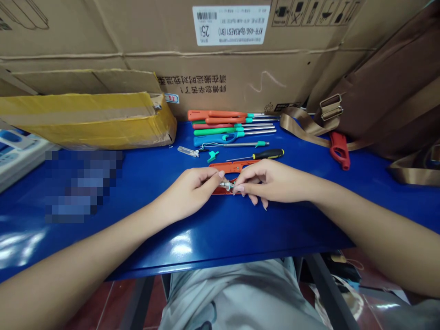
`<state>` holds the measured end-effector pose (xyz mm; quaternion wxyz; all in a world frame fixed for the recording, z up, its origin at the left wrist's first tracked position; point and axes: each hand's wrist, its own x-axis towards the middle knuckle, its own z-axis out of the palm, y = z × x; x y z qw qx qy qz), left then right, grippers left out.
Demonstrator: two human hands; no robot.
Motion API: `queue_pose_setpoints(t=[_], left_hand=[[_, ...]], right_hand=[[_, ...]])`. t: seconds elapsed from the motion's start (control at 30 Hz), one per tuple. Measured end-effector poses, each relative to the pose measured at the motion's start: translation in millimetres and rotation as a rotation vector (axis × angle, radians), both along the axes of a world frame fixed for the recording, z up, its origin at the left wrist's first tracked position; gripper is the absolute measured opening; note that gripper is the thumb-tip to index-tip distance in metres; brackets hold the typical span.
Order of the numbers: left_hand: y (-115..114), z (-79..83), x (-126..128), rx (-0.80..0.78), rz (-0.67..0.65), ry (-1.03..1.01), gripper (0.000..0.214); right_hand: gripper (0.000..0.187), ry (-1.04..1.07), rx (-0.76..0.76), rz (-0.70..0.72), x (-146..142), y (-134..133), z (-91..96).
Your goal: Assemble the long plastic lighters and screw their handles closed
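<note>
My left hand pinches a small clear-and-metal lighter part between thumb and finger. From the other side, my right hand closes its thumb and index finger at the end of that part, near a thin wire; its other fingers curl loosely. Below and behind them lie two halves of an orange lighter shell, partly covered by my hands. Just beyond are a black-and-yellow screwdriver, a teal trigger, a clear fuel tank and a loose metal lighter tube.
Several long-necked lighters lie stacked at the back of the blue table. A yellow-taped carton stands left, with a large cardboard box behind. At right are a red plastic piece and a brown strap.
</note>
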<state>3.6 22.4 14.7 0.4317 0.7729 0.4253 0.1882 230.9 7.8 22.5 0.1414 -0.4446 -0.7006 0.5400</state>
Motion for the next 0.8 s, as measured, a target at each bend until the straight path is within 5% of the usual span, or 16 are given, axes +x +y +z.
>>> queue_pose_setpoints(t=[0.8], left_hand=[[0.8, -1.7, -1.5, 0.016, 0.001, 0.022, 0.046]], right_hand=[[0.016, -0.011, 0.008, 0.022, -1.6, -0.9, 2.1]])
